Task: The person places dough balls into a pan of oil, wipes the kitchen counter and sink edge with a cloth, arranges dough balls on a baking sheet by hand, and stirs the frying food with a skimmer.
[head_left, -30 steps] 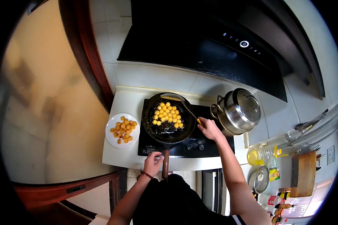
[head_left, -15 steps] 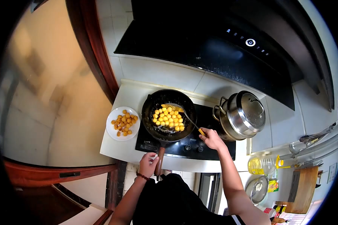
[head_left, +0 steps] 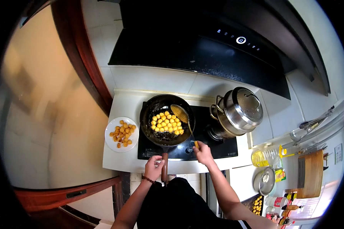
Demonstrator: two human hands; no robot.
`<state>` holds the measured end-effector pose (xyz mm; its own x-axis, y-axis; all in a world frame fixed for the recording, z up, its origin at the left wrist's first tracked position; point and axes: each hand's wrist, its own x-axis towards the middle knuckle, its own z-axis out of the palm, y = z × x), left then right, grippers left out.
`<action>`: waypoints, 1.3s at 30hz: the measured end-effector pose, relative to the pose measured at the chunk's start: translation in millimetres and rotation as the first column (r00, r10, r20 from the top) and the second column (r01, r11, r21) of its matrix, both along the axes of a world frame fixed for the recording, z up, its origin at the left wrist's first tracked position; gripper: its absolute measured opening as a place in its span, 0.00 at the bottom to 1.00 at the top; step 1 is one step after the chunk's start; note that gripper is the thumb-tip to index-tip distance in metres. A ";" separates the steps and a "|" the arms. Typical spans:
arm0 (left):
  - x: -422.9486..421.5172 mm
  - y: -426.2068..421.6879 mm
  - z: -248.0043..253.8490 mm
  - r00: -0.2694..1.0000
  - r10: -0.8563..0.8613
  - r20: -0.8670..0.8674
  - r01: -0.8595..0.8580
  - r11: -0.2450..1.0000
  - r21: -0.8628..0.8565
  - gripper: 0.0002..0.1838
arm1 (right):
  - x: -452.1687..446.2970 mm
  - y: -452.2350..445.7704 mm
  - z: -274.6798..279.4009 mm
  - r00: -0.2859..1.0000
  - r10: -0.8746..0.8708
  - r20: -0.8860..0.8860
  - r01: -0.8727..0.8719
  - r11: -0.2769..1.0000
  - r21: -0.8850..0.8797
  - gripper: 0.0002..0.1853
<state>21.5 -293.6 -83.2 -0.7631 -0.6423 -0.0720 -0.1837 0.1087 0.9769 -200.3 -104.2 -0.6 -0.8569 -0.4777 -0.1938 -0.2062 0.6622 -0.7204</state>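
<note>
My right hand (head_left: 203, 154) is closed on the yellow grip of a skimmer (head_left: 179, 113). The skimmer's perforated head leans against the right inner side of a black wok (head_left: 146, 131), just above a cluster of yellow balls (head_left: 167, 123) in the wok. Beside the wok's brown handle (head_left: 165, 163) is my left hand (head_left: 153, 168), fingers loosely curved and not wrapped round it; whether the fingertips touch it I cannot tell. Left of the wok, a white plate (head_left: 111, 145) bears browner fried balls (head_left: 123, 131).
A lidded steel steamer pot (head_left: 242, 110) stands on the right of the black hob (head_left: 225, 152). A range hood (head_left: 202, 49) overhangs the back. At right are an oil bottle (head_left: 264, 157), a steel bowl (head_left: 264, 181), a tray of yellow balls (head_left: 257, 206) and a cutting board (head_left: 311, 175).
The skimmer's head has lifted off the balls towards the wok's right side, its face now showing. My right hand has moved slightly down. The camera view has shifted a little.
</note>
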 end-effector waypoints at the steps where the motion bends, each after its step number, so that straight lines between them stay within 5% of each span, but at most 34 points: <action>1: -0.6 -4.0 0.5 1.000 -0.013 -0.006 0.013 1.000 0.006 0.16 | 6.9 -6.0 -11.8 1.000 -0.003 0.019 0.003 1.000 -0.004 0.22; 3: 0.5 -12.3 -0.1 0.999 -0.046 -0.006 0.046 0.999 0.022 0.16 | 31.6 -31.2 6.3 0.972 -0.075 0.225 0.082 0.996 -0.022 0.22; 9: 8.9 -35.4 -12.5 0.991 -0.133 -0.027 0.133 0.991 0.021 0.15 | 38.8 -45.9 5.1 0.906 -0.041 0.422 0.205 0.914 -0.351 0.08; 16: 10.6 -43.2 -18.3 0.975 -0.223 0.006 0.222 0.973 0.056 0.14 | 91.4 -68.1 45.2 0.686 0.043 0.726 0.373 0.836 -0.402 0.08; 27: 16.0 -54.3 -24.3 0.966 -0.250 -0.074 0.250 0.968 0.004 0.15 | 114.6 -90.7 28.0 0.665 0.035 0.746 0.339 0.876 -0.343 0.17; 39: 21.5 -65.7 -14.5 0.967 -0.246 -0.058 0.247 0.969 0.013 0.15 | 66.4 -55.2 4.2 0.819 -0.106 0.564 0.360 0.860 -0.362 0.05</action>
